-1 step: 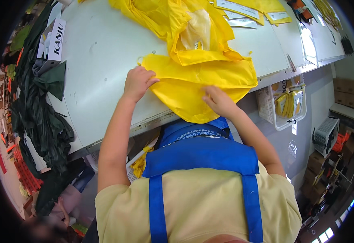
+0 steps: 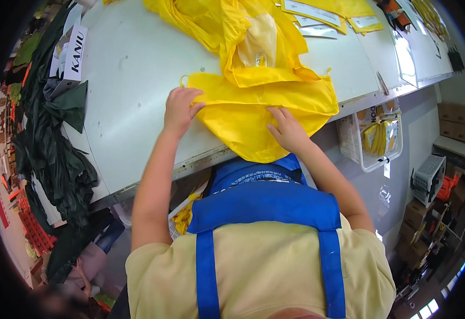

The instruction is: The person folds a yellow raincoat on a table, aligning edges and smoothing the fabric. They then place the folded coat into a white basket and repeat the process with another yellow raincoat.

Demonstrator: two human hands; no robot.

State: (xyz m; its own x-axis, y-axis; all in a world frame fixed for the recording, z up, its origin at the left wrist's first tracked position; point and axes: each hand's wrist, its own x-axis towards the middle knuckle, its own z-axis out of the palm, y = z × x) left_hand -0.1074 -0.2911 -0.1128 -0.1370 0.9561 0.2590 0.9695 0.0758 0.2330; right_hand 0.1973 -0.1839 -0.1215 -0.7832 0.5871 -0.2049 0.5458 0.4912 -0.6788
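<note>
A thin, shiny yellow garment (image 2: 243, 139) with a paler lining patch is spread on the table. Its near part has a crosswise fold and hangs over the front edge in a rounded flap. My left hand (image 2: 180, 110) is closed on the cloth at the left end of that fold, thumb and fingers pinched together. Below the middle of the fold lies my right hand (image 2: 291, 132), fingertips resting on the cloth and thumb held apart. A small cord loop (image 2: 184, 81) shows at the upper left corner of the flap.
The pale table (image 2: 136, 101) carries dark green cloth (image 2: 57, 165) and a white box (image 2: 74, 56) on the left. Flat yellow packets (image 2: 317, 11) lie at the far right. A white basket (image 2: 365, 141) with yellow items hangs below the edge. Another person (image 2: 86, 266) is at lower left.
My right hand was blurred with motion and is now still, its fingertips at the fold with the thumb apart. My left hand keeps its pinch at nearly the same spot.
</note>
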